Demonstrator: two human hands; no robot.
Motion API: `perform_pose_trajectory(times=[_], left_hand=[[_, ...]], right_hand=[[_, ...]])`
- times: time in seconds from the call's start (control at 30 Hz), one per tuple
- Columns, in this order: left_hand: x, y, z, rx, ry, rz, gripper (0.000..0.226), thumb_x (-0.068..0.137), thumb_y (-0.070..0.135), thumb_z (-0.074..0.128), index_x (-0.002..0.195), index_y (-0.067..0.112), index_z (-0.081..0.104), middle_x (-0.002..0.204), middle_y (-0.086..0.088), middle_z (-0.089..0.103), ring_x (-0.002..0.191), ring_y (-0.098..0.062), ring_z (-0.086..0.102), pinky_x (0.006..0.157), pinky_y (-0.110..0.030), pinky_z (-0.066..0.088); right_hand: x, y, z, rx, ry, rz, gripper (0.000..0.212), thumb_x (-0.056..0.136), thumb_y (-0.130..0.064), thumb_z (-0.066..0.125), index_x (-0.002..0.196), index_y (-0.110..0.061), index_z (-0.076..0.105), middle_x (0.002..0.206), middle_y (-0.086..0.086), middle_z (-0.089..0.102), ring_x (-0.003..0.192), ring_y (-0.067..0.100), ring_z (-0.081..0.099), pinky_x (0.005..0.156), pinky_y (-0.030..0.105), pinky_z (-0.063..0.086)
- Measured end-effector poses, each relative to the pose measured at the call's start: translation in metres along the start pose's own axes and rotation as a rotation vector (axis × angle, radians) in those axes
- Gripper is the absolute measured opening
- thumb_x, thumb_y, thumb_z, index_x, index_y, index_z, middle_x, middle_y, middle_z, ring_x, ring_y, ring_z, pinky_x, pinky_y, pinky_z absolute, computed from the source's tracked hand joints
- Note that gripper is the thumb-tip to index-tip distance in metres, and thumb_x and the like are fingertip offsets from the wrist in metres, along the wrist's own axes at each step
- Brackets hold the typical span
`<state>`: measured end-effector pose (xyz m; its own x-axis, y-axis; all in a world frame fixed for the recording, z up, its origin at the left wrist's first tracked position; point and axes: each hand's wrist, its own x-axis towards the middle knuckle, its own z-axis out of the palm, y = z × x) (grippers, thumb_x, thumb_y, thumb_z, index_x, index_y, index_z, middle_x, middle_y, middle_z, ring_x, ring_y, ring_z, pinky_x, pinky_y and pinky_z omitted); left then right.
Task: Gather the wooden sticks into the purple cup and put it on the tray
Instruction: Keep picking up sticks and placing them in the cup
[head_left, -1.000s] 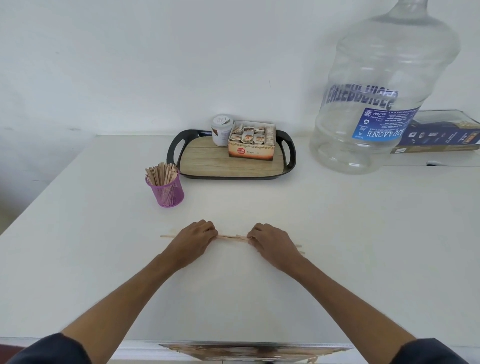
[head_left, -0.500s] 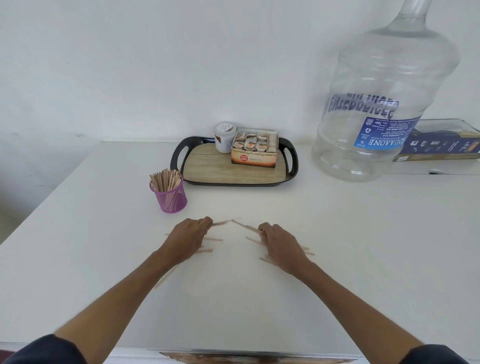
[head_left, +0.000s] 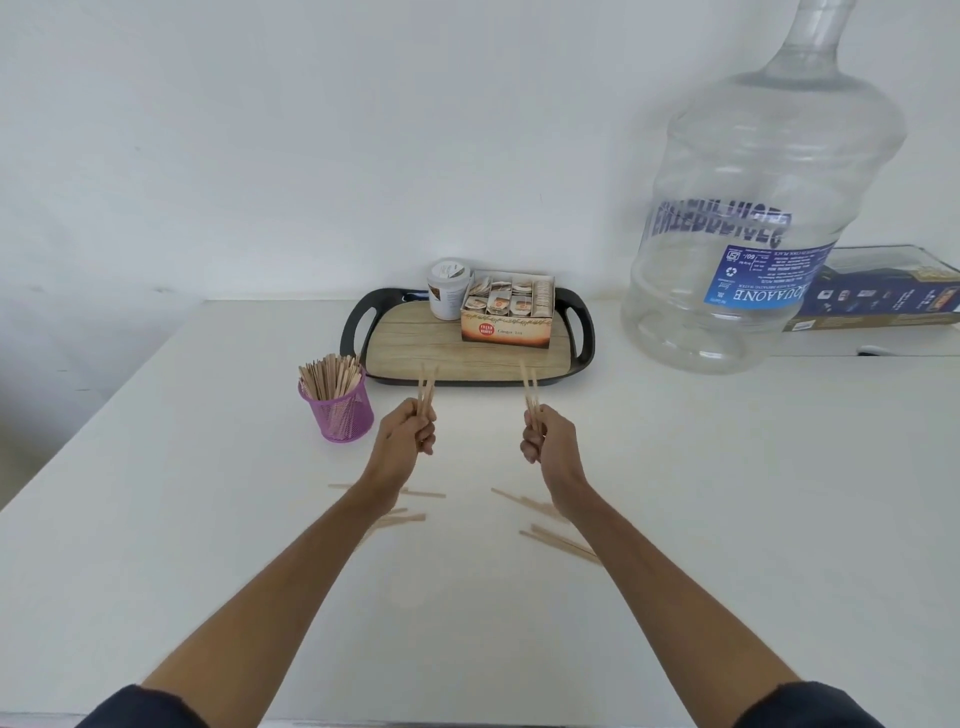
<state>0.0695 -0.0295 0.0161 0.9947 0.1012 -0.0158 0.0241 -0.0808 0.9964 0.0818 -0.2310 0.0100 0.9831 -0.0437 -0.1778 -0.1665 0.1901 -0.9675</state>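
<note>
**A:** What were the hands doing?

**B:** Both were lifted off the white table (head_left: 727, 519), fingers curled tight. The left hand (head_left: 402, 441) pinched a few wooden sticks (head_left: 427, 387) that pointed up and away from the person. The right hand (head_left: 545, 439) gripped its own small bunch of sticks (head_left: 531, 389), also standing nearly upright. The two hands were apart, with a clear gap of table between them.

**A:** And the purple cup?

**B:** The purple cup (head_left: 343, 413) stood upright on the table, just left of the left hand and near the tray's front left corner, not on it. It was a mesh cup, already packed with sticks fanning out of its top.

**A:** Any sticks left lying about?

**B:** Yes. Loose sticks (head_left: 423, 494) lay flat under and beside the left forearm, and another scatter of sticks (head_left: 558, 543) lay by the right forearm, closer to the person than the hands. Some were partly hidden by the arms, so I could not count them.

**A:** What was on the tray?

**B:** The tray (head_left: 353, 332), black-rimmed with a wood-look base, sat toward the wall. It carried a white tub (head_left: 447, 291) and, touching it on the right, an open box of tea sachets (head_left: 506, 317). The front of the tray was bare. A large clear water bottle (head_left: 753, 218) stood to the right of the tray, with a blue box (head_left: 883, 296) behind it
</note>
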Motion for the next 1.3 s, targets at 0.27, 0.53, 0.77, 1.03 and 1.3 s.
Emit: perform_pose_trajectory(times=[0.27, 0.53, 0.77, 1.03, 1.3], left_hand=[[0.006, 0.008, 0.018, -0.080, 0.066, -0.073, 0.036, 0.094, 0.008, 0.047, 0.060, 0.019, 0.039, 0.050, 0.011, 0.033, 0.048, -0.007, 0.027, 0.045, -0.017, 0.026], [0.002, -0.001, 0.029, -0.087, 0.113, -0.060, 0.037, 0.095, 0.009, 0.053, 0.061, 0.016, 0.041, 0.050, 0.008, 0.033, 0.047, -0.007, 0.029, 0.047, -0.018, 0.029], [-0.006, -0.021, 0.036, -0.008, 0.164, -0.003, 0.048, 0.093, 0.020, 0.062, 0.062, -0.006, 0.035, 0.055, -0.010, 0.031, 0.047, -0.013, 0.027, 0.044, -0.020, 0.028], [0.005, -0.013, 0.030, 0.051, 0.179, 0.034, 0.051, 0.091, 0.019, 0.064, 0.061, -0.008, 0.032, 0.057, -0.011, 0.032, 0.056, -0.024, 0.024, 0.053, -0.033, 0.027], [0.002, -0.028, 0.032, 0.019, 0.178, -0.005, 0.052, 0.092, 0.016, 0.061, 0.059, -0.007, 0.030, 0.058, -0.011, 0.027, 0.058, -0.028, 0.019, 0.051, -0.032, 0.021]], right_hand=[[0.003, -0.028, 0.020, 0.127, 0.064, -0.130, 0.041, 0.083, -0.048, 0.051, 0.059, -0.021, 0.031, 0.054, -0.007, 0.024, 0.047, 0.009, 0.019, 0.041, 0.019, 0.019], [0.001, -0.005, 0.033, -0.046, 0.207, -0.315, 0.058, 0.090, -0.032, 0.068, 0.051, -0.019, 0.027, 0.045, -0.007, 0.025, 0.044, 0.011, 0.020, 0.042, 0.024, 0.020], [0.002, 0.009, 0.048, -0.142, 0.197, -0.377, 0.060, 0.097, -0.022, 0.058, 0.048, -0.025, 0.023, 0.042, -0.013, 0.022, 0.043, 0.007, 0.018, 0.042, 0.023, 0.019], [0.014, 0.003, 0.057, -0.367, 0.127, -0.495, 0.058, 0.094, -0.018, 0.057, 0.047, -0.027, 0.024, 0.039, -0.009, 0.026, 0.042, 0.010, 0.022, 0.044, 0.021, 0.021], [0.008, 0.032, 0.060, -0.353, 0.104, -0.459, 0.055, 0.094, -0.013, 0.059, 0.053, -0.014, 0.023, 0.045, -0.010, 0.021, 0.047, 0.009, 0.019, 0.046, 0.021, 0.020]])
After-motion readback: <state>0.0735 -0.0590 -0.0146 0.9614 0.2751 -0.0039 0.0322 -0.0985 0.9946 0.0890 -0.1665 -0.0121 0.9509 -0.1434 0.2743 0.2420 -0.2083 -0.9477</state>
